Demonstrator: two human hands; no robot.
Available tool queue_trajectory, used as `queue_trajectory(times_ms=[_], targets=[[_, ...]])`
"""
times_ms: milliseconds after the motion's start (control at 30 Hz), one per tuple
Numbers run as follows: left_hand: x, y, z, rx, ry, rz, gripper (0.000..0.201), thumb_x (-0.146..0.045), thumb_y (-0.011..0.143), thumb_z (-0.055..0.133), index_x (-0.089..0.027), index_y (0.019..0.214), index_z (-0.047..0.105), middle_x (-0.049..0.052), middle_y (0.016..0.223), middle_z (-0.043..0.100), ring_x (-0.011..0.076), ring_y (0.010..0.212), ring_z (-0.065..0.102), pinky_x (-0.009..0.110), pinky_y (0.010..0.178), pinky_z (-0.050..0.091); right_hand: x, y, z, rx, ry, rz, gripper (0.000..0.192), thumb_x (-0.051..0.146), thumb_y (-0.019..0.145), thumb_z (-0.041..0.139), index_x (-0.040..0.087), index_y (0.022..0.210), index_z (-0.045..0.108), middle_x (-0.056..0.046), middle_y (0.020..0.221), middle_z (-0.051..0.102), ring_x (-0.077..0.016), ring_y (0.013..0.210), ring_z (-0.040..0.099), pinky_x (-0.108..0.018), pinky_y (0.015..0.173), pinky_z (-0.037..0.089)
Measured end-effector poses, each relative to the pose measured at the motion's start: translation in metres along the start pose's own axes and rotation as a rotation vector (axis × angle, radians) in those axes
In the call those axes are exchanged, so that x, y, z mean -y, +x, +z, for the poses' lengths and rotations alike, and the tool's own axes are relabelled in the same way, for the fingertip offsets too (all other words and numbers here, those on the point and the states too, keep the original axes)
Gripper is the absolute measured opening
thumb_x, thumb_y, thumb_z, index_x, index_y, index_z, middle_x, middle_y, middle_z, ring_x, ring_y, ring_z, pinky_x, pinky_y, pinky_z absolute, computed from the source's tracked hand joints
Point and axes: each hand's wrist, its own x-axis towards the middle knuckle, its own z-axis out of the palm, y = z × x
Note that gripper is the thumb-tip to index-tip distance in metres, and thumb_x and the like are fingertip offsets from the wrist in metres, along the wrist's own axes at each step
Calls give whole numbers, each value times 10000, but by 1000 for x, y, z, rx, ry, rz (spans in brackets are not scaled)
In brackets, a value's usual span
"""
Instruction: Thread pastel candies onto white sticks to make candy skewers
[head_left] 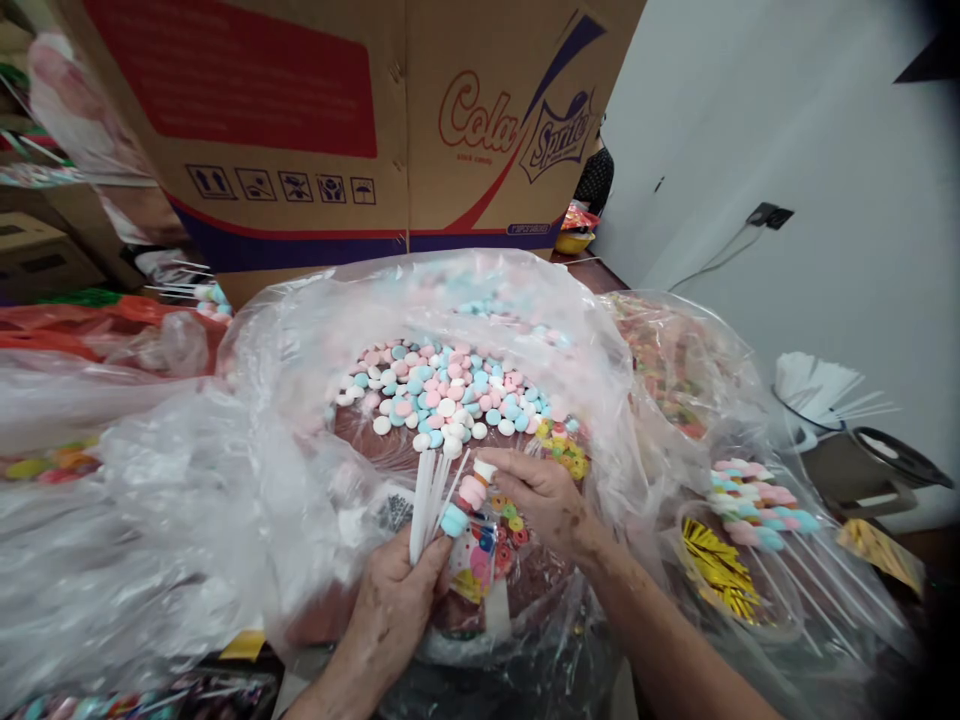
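Note:
My left hand (397, 600) is closed around a bundle of thin white sticks (426, 505). From the same grip rises one separate stick carrying a blue candy (454, 520) that looks like a marshmallow and a pink one (472, 491). At that stick's upper end, the fingertips of my right hand (544, 500) pinch a white candy (484, 469). Just beyond both hands, loose pink, blue and white candies (450, 395) spill from a large clear plastic bag (300, 330). Small yellow ring-shaped candies (566, 452) lie past my right hand.
A big cardboard box (300, 220) stands behind the bag. On the right are finished-looking candy sticks (757, 500), a round container of gold ties (720, 570), and a dark pot-like vessel (855, 475). Crumpled plastic (150, 540) covers the left side.

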Motion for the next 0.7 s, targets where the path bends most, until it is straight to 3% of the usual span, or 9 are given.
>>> queue_trajectory(times_ms=[333, 567, 700], targets=[[-9, 1, -1, 41, 8, 29, 319, -442, 822, 570, -205, 609, 573, -42, 487, 499, 145, 470, 445, 248, 464, 343, 1, -18, 20, -113, 143, 205, 319, 291, 912, 555, 232, 1166, 739, -29, 1164, 747, -209, 1068, 702, -367, 985, 550], [-8, 0, -1, 32, -30, 6, 353, -445, 842, 587, -206, 586, 553, -52, 463, 485, 129, 423, 418, 239, 428, 318, 13, -13, 21, -83, 82, 36, 336, 221, 917, 512, 231, 1176, 727, -50, 1169, 737, -200, 1079, 687, -347, 970, 542], [-14, 0, -2, 61, -102, -20, 374, -489, 810, 613, -201, 577, 562, -54, 405, 468, 114, 360, 387, 231, 386, 285, 18, -12, 21, -49, 117, 40, 329, 256, 925, 527, 236, 1209, 694, -58, 1175, 715, -196, 1092, 661, -344, 982, 519]])
